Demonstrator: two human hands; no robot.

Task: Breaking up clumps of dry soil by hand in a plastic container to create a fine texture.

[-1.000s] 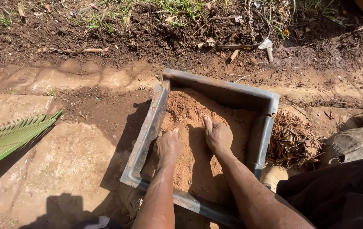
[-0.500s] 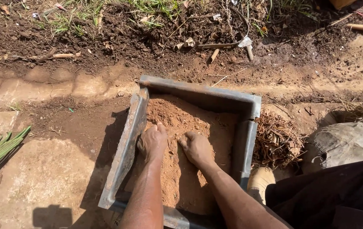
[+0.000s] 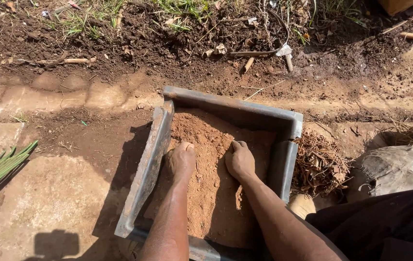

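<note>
Garden yard — bare soil (image 3: 119, 43) (weeds (image 3: 177, 14), stone paving (image 3: 37, 203)).

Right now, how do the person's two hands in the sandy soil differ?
The left hand is curled like a fist, knuckles forward, near the grey tray's left wall; the right hand lies flatter, fingers pointing ahead, nearer the tray's middle. The right hand casts a darker shadow beside its wrist. Both press down into the reddish soil.

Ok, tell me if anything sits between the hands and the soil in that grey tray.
Nothing visible does. The left hand and right hand both press straight onto the brown soil inside the grey tray.
</note>
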